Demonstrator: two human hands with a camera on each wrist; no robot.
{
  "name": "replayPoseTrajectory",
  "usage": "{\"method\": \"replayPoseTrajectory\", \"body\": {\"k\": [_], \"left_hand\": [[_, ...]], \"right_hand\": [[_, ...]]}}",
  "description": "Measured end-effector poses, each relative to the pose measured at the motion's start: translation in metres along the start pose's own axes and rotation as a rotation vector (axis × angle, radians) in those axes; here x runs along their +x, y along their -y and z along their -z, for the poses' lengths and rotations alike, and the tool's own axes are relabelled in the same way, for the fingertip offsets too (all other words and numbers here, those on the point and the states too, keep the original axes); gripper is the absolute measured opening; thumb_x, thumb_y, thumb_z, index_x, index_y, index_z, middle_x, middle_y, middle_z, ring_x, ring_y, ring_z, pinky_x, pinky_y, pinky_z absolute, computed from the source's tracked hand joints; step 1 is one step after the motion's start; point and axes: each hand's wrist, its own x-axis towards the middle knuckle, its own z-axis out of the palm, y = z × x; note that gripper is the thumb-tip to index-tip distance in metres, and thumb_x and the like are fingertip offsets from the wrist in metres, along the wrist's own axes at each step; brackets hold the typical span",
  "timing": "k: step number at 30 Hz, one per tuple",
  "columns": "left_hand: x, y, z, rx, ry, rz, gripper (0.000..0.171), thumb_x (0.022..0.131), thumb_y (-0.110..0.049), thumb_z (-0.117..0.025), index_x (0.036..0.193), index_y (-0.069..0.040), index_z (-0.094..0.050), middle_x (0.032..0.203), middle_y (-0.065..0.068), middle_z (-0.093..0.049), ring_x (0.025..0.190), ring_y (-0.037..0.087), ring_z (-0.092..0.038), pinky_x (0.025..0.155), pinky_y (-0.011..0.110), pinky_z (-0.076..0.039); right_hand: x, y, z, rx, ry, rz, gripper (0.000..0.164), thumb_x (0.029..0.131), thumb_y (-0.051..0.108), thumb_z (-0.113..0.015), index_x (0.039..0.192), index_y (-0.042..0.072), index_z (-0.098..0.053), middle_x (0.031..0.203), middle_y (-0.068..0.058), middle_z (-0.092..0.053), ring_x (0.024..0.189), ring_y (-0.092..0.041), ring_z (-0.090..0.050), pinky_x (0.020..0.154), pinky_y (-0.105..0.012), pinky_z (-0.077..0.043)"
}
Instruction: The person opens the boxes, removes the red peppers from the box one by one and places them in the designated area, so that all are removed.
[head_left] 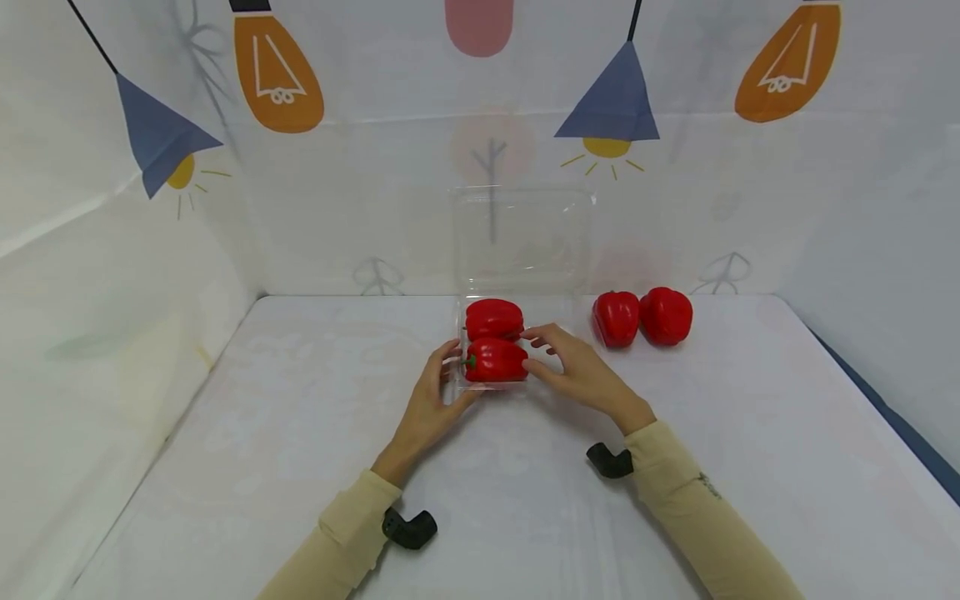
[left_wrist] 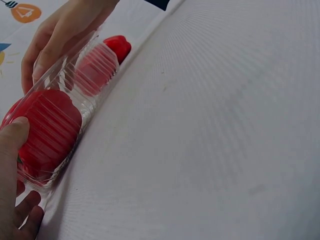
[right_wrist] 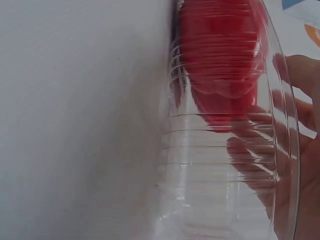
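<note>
A clear plastic clamshell box (head_left: 553,307) stands on the table with its lid (head_left: 525,242) raised at the back. Two red bell peppers lie on their sides in the box's left half, a rear pepper (head_left: 493,318) and a front pepper (head_left: 495,360) with a green stem pointing left. My left hand (head_left: 430,407) holds the box's front left corner, thumb (left_wrist: 19,131) on the front wall and fingers by the left side. Reaching inside the box, my right hand (head_left: 577,371) has loosely bent, spread fingers at the peppers' right ends; they show through the clear wall (right_wrist: 200,165).
Two more red bell peppers, a left one (head_left: 617,318) and a right one (head_left: 667,316), sit side by side to the right of the box. A white cloth (head_left: 315,383) covers the table. Behind it hangs a patterned curtain (head_left: 360,192), close to the raised lid.
</note>
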Motion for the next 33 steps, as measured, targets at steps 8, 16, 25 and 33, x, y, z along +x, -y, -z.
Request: {"method": "replayPoseTrajectory", "body": {"k": [8, 16, 25, 33], "left_hand": [[0.001, -0.001, -0.001, -0.029, -0.006, 0.024, 0.079, 0.080, -0.018, -0.076, 0.145, -0.018, -0.031, 0.140, 0.010, -0.046, 0.125, 0.032, -0.051, 0.105, 0.048, -0.042], [-0.004, -0.035, 0.008, -0.032, 0.015, 0.007, 0.074, 0.082, -0.011, -0.072, 0.143, -0.004, -0.030, 0.138, 0.019, -0.045, 0.125, 0.037, -0.049, 0.104, 0.051, -0.042], [-0.004, -0.035, 0.007, -0.037, -0.001, 0.001, 0.074, 0.081, -0.009, -0.073, 0.143, -0.005, -0.032, 0.137, 0.020, -0.046, 0.124, 0.038, -0.050, 0.104, 0.053, -0.041], [-0.004, -0.037, 0.007, -0.039, -0.008, 0.000, 0.075, 0.080, -0.007, -0.074, 0.142, -0.003, -0.032, 0.136, 0.022, -0.046, 0.122, 0.041, -0.050, 0.103, 0.054, -0.041]], "right_hand": [[0.005, 0.004, -0.004, 0.001, 0.060, 0.006, 0.048, 0.089, 0.033, -0.064, 0.131, 0.017, -0.048, 0.130, -0.001, -0.057, 0.112, -0.021, -0.058, 0.093, -0.041, -0.052], [0.010, 0.011, -0.005, 0.042, 0.105, -0.046, 0.057, 0.085, 0.036, -0.069, 0.135, 0.021, -0.046, 0.131, 0.001, -0.056, 0.115, -0.019, -0.057, 0.094, -0.041, -0.052], [0.012, 0.015, -0.005, 0.095, 0.106, -0.049, 0.058, 0.082, 0.032, -0.073, 0.135, 0.021, -0.050, 0.131, -0.001, -0.057, 0.117, -0.021, -0.054, 0.095, -0.043, -0.051], [0.013, 0.014, -0.007, 0.093, 0.106, -0.030, 0.057, 0.083, 0.030, -0.073, 0.135, 0.022, -0.050, 0.129, -0.001, -0.057, 0.117, -0.021, -0.054, 0.096, -0.044, -0.050]]}}
